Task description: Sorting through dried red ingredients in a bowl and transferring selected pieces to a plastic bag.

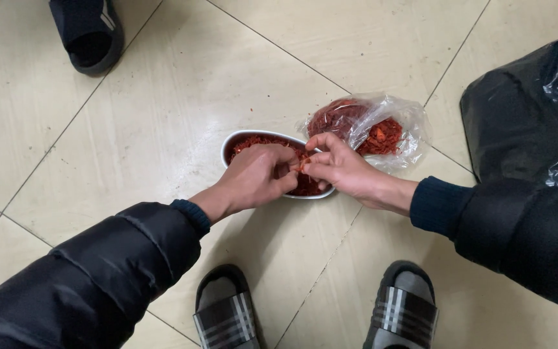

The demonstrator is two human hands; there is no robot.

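A white oval dish (pixel 235 139) of dried red chilli pieces sits on the tiled floor. Over it, my left hand (pixel 256 178) and my right hand (pixel 337 167) meet, fingers pinched together on one small red chilli piece (pixel 300 165). Just behind the right hand lies a clear plastic bag (pixel 395 123) holding more dried red chilli. Both arms wear dark puffy sleeves with blue cuffs.
My two feet in striped slippers (pixel 227 317) (pixel 403 309) stand at the near edge. Another dark slipper (pixel 88 32) lies at the top left. A black plastic bag (pixel 531 110) bulges at the right. Beige floor tiles (pixel 130 129) surround the dish.
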